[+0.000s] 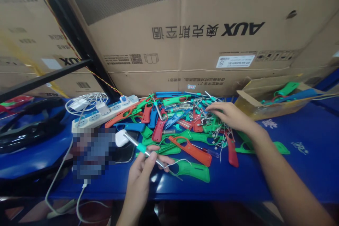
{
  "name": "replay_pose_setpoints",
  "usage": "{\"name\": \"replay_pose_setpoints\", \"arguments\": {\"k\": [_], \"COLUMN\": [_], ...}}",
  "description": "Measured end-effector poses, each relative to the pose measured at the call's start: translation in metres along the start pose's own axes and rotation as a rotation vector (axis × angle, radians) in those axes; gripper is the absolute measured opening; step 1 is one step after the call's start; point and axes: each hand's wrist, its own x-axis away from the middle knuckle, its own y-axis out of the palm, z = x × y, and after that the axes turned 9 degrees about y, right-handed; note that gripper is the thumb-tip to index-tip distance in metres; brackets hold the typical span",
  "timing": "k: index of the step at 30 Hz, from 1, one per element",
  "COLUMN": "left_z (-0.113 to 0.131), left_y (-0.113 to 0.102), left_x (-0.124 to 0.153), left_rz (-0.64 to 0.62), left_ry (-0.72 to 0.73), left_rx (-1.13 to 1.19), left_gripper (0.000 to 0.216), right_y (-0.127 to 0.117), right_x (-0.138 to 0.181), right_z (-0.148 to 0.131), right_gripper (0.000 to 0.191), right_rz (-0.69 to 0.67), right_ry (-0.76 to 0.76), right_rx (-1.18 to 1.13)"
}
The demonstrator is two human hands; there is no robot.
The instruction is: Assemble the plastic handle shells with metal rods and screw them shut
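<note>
My left hand point(143, 169) is closed around a thin metal tube with a teal collar point(141, 147), held slanted above the blue table's front edge; a thin wire trails from its lower end. My right hand point(230, 116) reaches into a heap of red, green and blue plastic lighter shells point(182, 127) mixed with metal tubes and wires. Its fingers are curled down into the pile, and what they touch is hidden. A green shell point(194, 171) lies just right of my left hand.
A white power strip point(106, 113) with plugs and coiled white cables lies at the left. A cardboard box point(278, 99) holding more shells sits at the right. Large cartons point(185, 31) form a wall behind the blue table point(291, 169). A black object point(29, 123) lies far left.
</note>
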Motion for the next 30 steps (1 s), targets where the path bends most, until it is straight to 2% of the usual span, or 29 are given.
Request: {"name": "replay_pose_setpoints", "arguments": {"k": [6,10,14,17,19,24,30], "left_z": [-0.001,-0.002,-0.002,-0.001,-0.001,0.001,0.000], "left_y": [0.000,-0.001,-0.002,0.000,0.001,0.003,0.002], "left_x": [0.000,-0.001,-0.001,0.000,0.001,0.001,0.001], "left_rz": [0.015,-0.004,-0.022,0.003,0.014,0.023,0.012], "left_ry": [0.003,-0.001,0.005,0.009,0.014,0.025,0.020], "left_rx": [0.008,0.005,0.003,-0.001,0.003,0.004,0.001], "left_gripper": [0.038,0.038,0.039,0.037,0.037,0.037,0.036], "right_y": [0.010,0.013,0.027,0.036,0.038,0.028,0.010], "right_x": [-0.003,-0.004,-0.004,-0.002,0.000,0.000,0.001], "right_z": [-0.002,-0.004,-0.015,-0.022,-0.025,-0.023,-0.016], "right_gripper": [0.039,0.037,0.032,0.067,0.076,0.045,0.043], "right_rz": [-0.040,-0.015,-0.036,-0.100,-0.116,-0.110,0.000], "right_ry": [-0.045,-0.029,-0.034,-0.038,-0.037,-0.063,-0.045], "right_rx": [0.062,0.095,0.131,0.167,0.183,0.164,0.075]}}
